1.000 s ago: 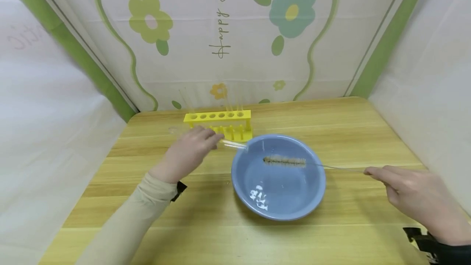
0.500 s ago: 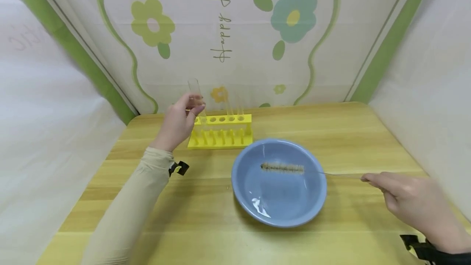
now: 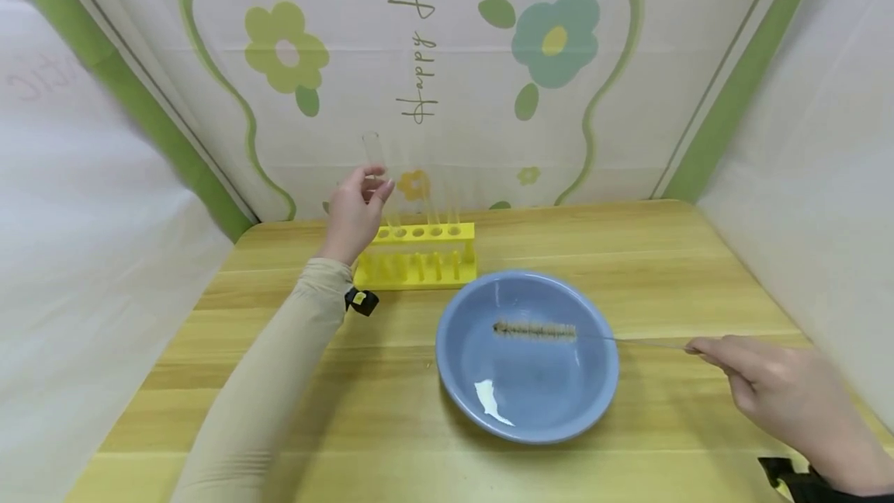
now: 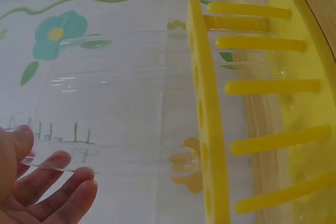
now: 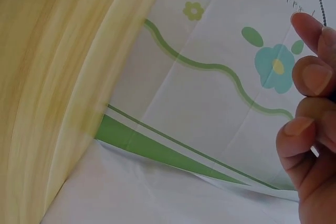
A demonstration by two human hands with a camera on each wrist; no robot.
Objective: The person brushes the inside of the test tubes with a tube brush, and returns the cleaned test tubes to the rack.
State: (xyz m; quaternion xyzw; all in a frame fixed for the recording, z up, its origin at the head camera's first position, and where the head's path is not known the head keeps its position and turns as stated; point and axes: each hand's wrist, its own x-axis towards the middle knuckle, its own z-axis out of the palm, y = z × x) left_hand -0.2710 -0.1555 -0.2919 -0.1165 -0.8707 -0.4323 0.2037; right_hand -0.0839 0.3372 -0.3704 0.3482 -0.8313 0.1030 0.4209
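White cloth [image 3: 468, 60] printed with flowers rises behind a light wood-grained table [image 3: 391, 441].

Rack [image 3: 420, 265]: upper left end hidden behind left hand [image 3: 355, 214]; brush [image 3: 535, 330]: handle end hidden in right hand [image 3: 789, 394]

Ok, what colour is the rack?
The rack is yellow, clearest in the left wrist view.

Beige-sleeved left arm [image 3: 257, 386] stretched forward; bare left hand [image 3: 353, 212] raised, in pinching grip. Bare right hand [image 3: 782, 383] lower, well apart, also gripping.
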